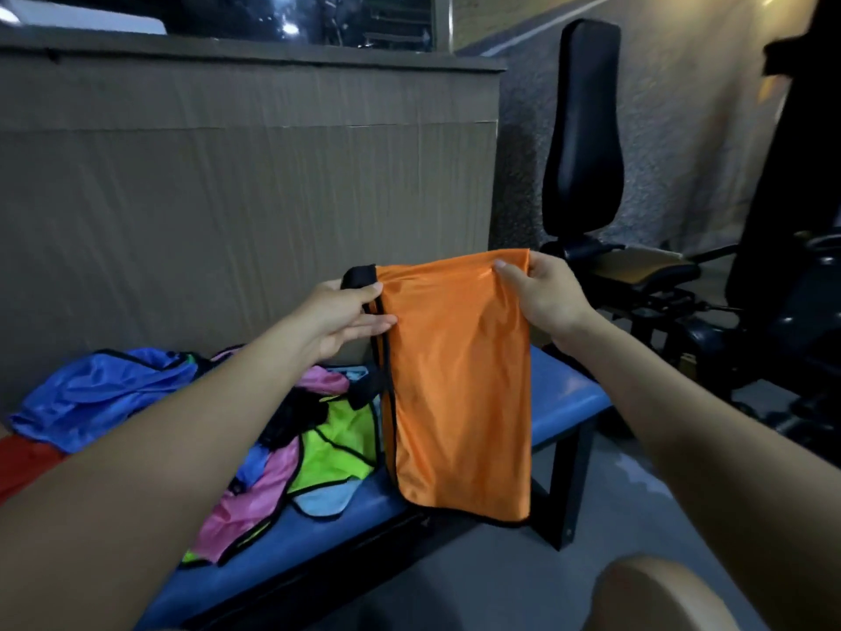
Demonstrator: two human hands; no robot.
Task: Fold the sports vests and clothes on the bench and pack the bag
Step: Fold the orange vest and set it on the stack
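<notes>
Bench (564,393) rt end bare (vest pile (282,430) crowds left), wall (227,211) behind.

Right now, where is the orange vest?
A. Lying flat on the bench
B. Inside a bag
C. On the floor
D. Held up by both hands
D: the left hand and right hand grip the orange vest at its top, and it hangs above the blue bench.
</notes>
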